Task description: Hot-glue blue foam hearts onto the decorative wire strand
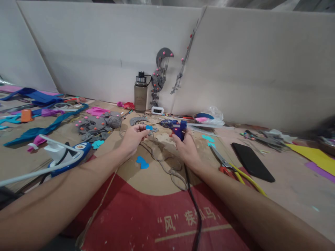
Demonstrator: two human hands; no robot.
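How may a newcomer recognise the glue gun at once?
On the cardboard, follow the dark cord up to the right hand. It holds the glue gun, which points left. Unlike the flat blue cutouts nearby, this is bulky, dark blue, with a small red light.

The red cardboard [125, 223] offers passage, though a dark cord [200, 223] runs across it.
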